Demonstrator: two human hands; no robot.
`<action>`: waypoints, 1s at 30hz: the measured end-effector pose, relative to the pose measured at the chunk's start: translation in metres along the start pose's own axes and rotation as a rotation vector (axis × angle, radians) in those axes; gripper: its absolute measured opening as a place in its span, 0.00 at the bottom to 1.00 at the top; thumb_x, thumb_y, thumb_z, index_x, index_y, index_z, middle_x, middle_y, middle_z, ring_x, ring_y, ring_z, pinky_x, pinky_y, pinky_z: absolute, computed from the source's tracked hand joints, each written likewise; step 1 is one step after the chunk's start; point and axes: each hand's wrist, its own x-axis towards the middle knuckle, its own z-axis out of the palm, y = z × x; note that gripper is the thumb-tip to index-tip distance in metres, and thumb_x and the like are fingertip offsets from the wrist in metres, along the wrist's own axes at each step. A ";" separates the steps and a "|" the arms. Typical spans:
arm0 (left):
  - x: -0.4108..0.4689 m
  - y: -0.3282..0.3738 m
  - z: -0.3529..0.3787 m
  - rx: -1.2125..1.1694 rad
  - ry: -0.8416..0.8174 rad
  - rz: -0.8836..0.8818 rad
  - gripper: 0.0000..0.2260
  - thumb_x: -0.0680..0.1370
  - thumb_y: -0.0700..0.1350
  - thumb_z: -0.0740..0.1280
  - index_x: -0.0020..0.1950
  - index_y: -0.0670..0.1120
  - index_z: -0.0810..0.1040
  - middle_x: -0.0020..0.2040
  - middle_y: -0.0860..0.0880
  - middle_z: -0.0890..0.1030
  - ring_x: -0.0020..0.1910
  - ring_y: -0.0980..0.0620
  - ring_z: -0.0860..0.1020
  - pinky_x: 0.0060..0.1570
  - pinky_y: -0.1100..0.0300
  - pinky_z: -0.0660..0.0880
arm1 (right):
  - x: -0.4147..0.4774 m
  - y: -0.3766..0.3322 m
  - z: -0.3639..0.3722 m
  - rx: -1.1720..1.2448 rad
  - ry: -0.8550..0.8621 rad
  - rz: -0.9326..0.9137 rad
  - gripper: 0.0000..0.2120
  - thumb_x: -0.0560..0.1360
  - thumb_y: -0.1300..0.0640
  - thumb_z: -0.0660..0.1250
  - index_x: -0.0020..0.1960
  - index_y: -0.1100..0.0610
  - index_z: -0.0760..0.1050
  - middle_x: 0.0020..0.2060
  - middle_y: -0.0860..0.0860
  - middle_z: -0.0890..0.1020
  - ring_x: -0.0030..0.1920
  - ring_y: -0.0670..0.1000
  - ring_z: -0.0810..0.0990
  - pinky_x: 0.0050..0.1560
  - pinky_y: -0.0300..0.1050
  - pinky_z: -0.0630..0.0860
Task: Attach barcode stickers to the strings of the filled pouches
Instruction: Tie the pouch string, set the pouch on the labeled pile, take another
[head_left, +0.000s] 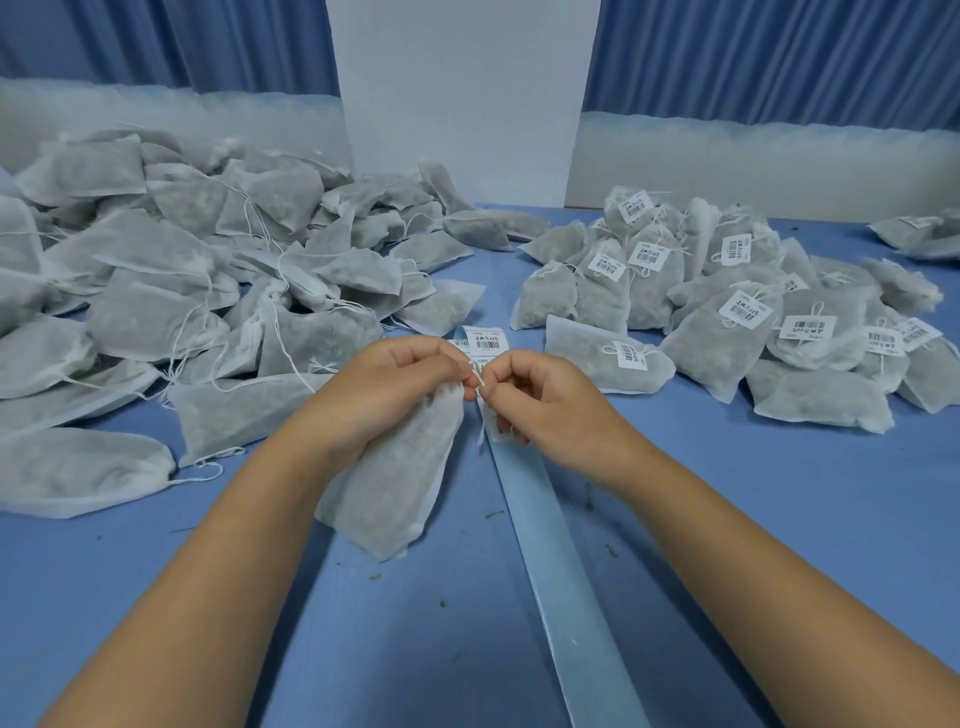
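One pouch (395, 483) mid-table (779, 519), long axis near-to-far, neck pointing away and slightly right. Left hand (384, 384) grips the neck. Right hand (540, 395) pinches string (479, 375) and one sticker (496, 423). One backing strip (561, 561). Two piles: untagged pile (171, 270) left, tagged pile (727, 306) right.

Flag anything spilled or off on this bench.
Only dark crumbs scattered on the blue table beside the backing strip, possibly leaked pouch filling. Nothing else stands out.

The barcode stickers (744, 305) on the tagged pouches (722, 358) and backing strip (566, 571) show barcodes; their print is unreadable.
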 end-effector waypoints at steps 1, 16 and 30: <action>0.001 -0.001 0.000 0.008 0.015 0.013 0.06 0.70 0.48 0.67 0.36 0.54 0.84 0.41 0.53 0.85 0.45 0.60 0.80 0.54 0.61 0.71 | 0.000 0.000 0.000 -0.010 0.009 -0.013 0.05 0.77 0.65 0.64 0.43 0.61 0.76 0.30 0.48 0.73 0.33 0.50 0.70 0.34 0.39 0.69; 0.002 -0.007 -0.003 0.188 0.122 -0.006 0.05 0.75 0.48 0.72 0.40 0.51 0.85 0.33 0.51 0.75 0.33 0.55 0.68 0.34 0.62 0.63 | 0.002 0.005 -0.002 0.101 0.108 -0.111 0.10 0.71 0.66 0.74 0.43 0.55 0.74 0.37 0.49 0.81 0.36 0.48 0.76 0.40 0.40 0.76; 0.002 -0.010 -0.003 0.229 0.098 0.049 0.05 0.70 0.54 0.73 0.39 0.54 0.83 0.34 0.46 0.77 0.35 0.50 0.70 0.39 0.55 0.66 | 0.004 0.002 -0.006 0.021 -0.089 0.101 0.08 0.81 0.60 0.62 0.44 0.56 0.75 0.33 0.50 0.76 0.34 0.46 0.76 0.34 0.39 0.73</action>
